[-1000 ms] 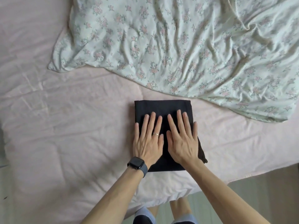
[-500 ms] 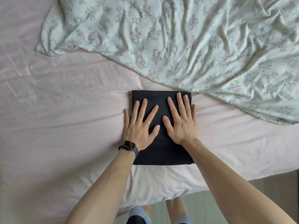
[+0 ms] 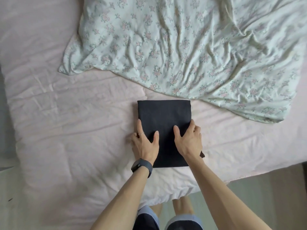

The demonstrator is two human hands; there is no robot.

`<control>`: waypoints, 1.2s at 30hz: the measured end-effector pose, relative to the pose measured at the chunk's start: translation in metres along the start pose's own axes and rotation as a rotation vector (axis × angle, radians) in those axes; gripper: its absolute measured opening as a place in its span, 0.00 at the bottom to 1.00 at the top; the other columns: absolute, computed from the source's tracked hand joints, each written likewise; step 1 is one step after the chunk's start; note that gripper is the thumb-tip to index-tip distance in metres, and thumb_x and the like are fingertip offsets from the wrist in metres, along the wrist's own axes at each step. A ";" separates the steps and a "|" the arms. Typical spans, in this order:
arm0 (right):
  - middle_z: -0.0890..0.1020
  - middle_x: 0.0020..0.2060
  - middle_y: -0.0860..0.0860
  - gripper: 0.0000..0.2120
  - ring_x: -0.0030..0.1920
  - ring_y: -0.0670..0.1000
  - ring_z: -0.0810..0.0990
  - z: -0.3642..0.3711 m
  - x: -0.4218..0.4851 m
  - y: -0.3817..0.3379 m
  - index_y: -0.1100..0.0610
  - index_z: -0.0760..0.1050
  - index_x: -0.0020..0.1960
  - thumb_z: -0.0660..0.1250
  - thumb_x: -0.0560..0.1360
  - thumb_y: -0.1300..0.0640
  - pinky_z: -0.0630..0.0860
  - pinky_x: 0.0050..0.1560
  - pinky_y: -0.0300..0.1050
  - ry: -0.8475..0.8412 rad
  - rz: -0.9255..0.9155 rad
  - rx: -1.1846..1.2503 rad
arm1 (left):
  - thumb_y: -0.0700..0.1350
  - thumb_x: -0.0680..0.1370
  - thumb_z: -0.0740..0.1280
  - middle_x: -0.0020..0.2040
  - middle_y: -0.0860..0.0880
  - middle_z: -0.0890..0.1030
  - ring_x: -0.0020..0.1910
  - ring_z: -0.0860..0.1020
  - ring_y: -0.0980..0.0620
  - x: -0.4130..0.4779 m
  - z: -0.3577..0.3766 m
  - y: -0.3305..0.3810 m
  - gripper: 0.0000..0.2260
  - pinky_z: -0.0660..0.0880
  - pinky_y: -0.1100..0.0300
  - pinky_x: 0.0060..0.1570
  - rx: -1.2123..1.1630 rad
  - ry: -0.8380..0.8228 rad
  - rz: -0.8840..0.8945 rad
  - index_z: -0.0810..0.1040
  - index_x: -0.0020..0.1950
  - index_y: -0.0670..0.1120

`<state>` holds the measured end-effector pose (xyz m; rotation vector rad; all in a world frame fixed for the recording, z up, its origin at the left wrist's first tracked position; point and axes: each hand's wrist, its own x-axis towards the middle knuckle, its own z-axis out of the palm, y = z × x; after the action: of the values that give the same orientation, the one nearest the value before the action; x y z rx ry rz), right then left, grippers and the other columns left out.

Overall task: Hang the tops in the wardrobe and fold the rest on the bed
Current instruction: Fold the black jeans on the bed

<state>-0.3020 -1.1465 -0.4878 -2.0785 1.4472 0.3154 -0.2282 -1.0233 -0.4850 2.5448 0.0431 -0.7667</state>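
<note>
- Folded black garment [image 3: 163,117] sits centre frame on the bed [image 3: 66,122], near the front edge of the mattress.
- Left hand [image 3: 144,145] grasps its left side and right hand [image 3: 189,141] its right side. Thumbs lie on top and fingers curl at the edges; can't tell how far they reach underneath.
- Risk: both grips sit on the lower half, so if it's lifted the far half is unsupported and could droop, opening the fold.
- Risk: a loose corner [image 3: 202,154] pokes out lower right, just below the right wrist. It isn't caught in the grip, so a lift or slide may drag that layer out.
- Risk: the front bed edge is close, and a pull toward the body could tip the stack onto the floor [image 3: 269,188].
- Around: a crumpled floral duvet [image 3: 182,47] fills the upper right, its hem just beside the garment's far edge. It blocks any push in that direction.
- The left part of the frame shows wrinkled pink sheet, and there's a watch [image 3: 141,166] on the left wrist.
</note>
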 end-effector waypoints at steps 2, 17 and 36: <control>0.67 0.70 0.58 0.35 0.63 0.64 0.72 0.002 -0.002 -0.007 0.57 0.54 0.79 0.57 0.81 0.38 0.74 0.56 0.59 0.002 -0.043 -0.076 | 0.63 0.77 0.65 0.57 0.40 0.71 0.54 0.71 0.40 0.009 -0.002 0.003 0.40 0.74 0.46 0.55 0.076 -0.019 0.054 0.43 0.81 0.61; 0.77 0.59 0.63 0.30 0.49 0.64 0.78 0.038 -0.005 -0.010 0.65 0.63 0.77 0.60 0.83 0.45 0.77 0.40 0.57 0.169 -0.103 -0.283 | 0.63 0.80 0.60 0.52 0.36 0.72 0.38 0.72 0.41 0.018 0.028 -0.014 0.31 0.75 0.49 0.36 0.418 0.203 0.297 0.59 0.81 0.55; 0.70 0.65 0.61 0.29 0.53 0.59 0.77 0.005 -0.033 -0.020 0.64 0.49 0.80 0.52 0.86 0.50 0.79 0.42 0.52 0.150 -0.478 -0.398 | 0.56 0.83 0.58 0.60 0.38 0.70 0.43 0.77 0.41 -0.027 -0.016 -0.014 0.28 0.65 0.55 0.29 0.455 0.200 0.258 0.58 0.81 0.47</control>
<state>-0.2955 -1.1129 -0.4685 -2.7398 0.9704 0.2729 -0.2451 -1.0011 -0.4647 2.9649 -0.4327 -0.4561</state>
